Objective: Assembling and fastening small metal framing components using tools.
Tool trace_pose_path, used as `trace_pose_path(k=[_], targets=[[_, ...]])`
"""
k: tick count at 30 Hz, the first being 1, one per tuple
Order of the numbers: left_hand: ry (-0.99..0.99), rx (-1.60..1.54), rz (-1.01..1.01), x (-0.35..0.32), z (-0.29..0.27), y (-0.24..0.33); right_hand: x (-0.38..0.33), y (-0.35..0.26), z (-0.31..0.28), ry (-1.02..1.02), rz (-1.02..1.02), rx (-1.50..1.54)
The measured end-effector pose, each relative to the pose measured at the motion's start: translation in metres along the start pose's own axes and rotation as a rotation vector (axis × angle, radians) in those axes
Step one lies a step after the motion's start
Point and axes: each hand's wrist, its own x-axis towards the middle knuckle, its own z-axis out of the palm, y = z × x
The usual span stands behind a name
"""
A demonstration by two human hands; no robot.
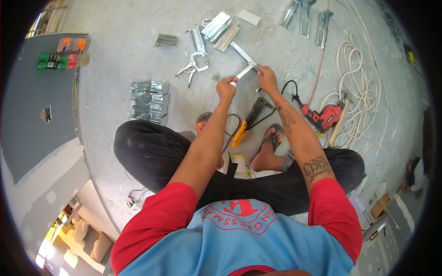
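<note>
My left hand [226,89] is closed around the near end of a narrow pale metal strip [244,71], with a small white bit showing by the thumb. The strip's far end meets a longer silver metal channel [242,52], which slants away to the far left. My right hand [267,78] pinches the channel at its near end, close to where the two pieces meet. Just left of them, a pair of locking clamp pliers [193,68] lies on the floor. Below my hands rests an orange-and-black tool [248,122] with a black cable.
A red power drill [324,117] lies at right beside a hammer [340,120] and a coiled white cord [359,87]. Folded metal brackets [149,101] are grouped at left; more metal pieces [218,26] lie beyond. Two bottles [57,61] are by the left wall. I sit over a white bucket [239,165].
</note>
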Motion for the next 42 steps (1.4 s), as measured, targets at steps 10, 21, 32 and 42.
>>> trace_pose_path(k=[10, 21, 32, 42], targets=[[-0.175, -0.066, -0.110, -0.004, -0.001, 0.000, -0.008, 0.009, -0.013, -0.032, 0.001, 0.002], [-0.563, -0.199, -0.418, -0.003, -0.011, -0.003, 0.024, 0.052, -0.066, 0.081, 0.127, 0.230], [0.174, 0.208, -0.157, 0.061, -0.038, -0.009, -0.109, -0.017, -0.012, 0.686, 0.816, 0.292], [-0.296, -0.036, 0.080, -0.030, 0.018, 0.022, -0.023, 0.016, -0.044, 0.189, 0.072, 0.034]])
